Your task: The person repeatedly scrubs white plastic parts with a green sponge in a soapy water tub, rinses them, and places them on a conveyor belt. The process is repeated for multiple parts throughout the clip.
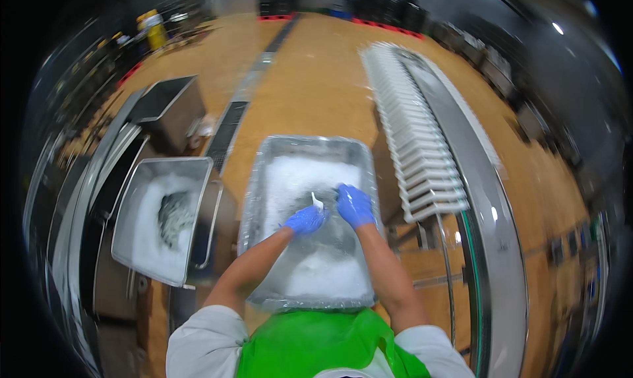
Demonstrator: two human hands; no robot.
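In front of me stands a metal tub lined with clear plastic, with loose white material heaped at its far and near ends and a wet grey patch between. Above that patch my left hand, in a blue glove, is closed on a small white object with a narrow tip pointing up; its kind is not clear. Just to its right, apart from it, my blue-gloved right hand has its fingers curled inward over the tub. What those fingers hold, if anything, is hidden.
A metal cart with white material and a dark mottled heap stands at left, with an empty-looking metal bin beyond. A long rack of white bars runs along a metal rail at right. A drain channel crosses the floor.
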